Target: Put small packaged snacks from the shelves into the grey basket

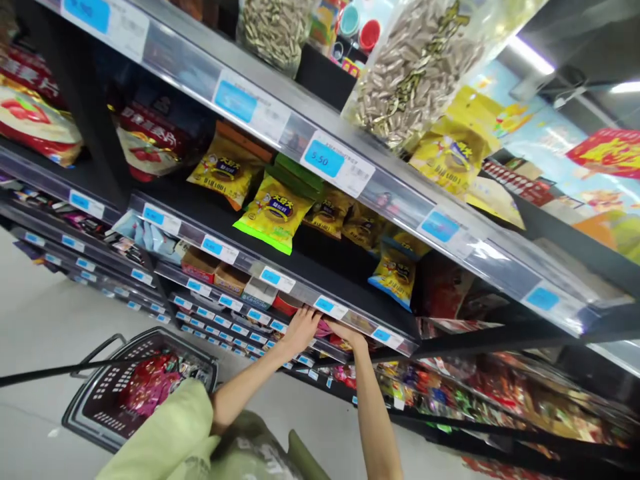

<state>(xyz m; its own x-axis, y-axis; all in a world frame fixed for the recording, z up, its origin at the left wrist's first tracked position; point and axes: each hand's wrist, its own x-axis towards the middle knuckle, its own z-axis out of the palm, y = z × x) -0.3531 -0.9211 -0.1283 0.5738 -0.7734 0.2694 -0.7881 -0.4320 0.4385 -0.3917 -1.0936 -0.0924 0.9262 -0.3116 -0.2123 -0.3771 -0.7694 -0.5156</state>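
Both of my hands reach into a lower shelf, under the price-tagged edge of the shelf above. My left hand (pixel 303 328) is beside a red box (pixel 287 305), its visible fingers stretched forward over the goods. A pink package (pixel 324 327) shows between my hands; whether either hand grips it I cannot make out. My right hand (pixel 351 335) is just to the right, its fingers mostly hidden by the shelf edge and the package. Red and dark packets (pixel 345 345) lie below it.
A dark shopping basket (pixel 90 407) with pink and red packages (pixel 150 387) stands on the floor at left. Yellow snack bags (pixel 277 210) sit on the shelf above my hands. Large bags of sunflower seeds (pixel 415 73) stand higher up. Colourful packets (pixel 450 393) fill low shelves at right.
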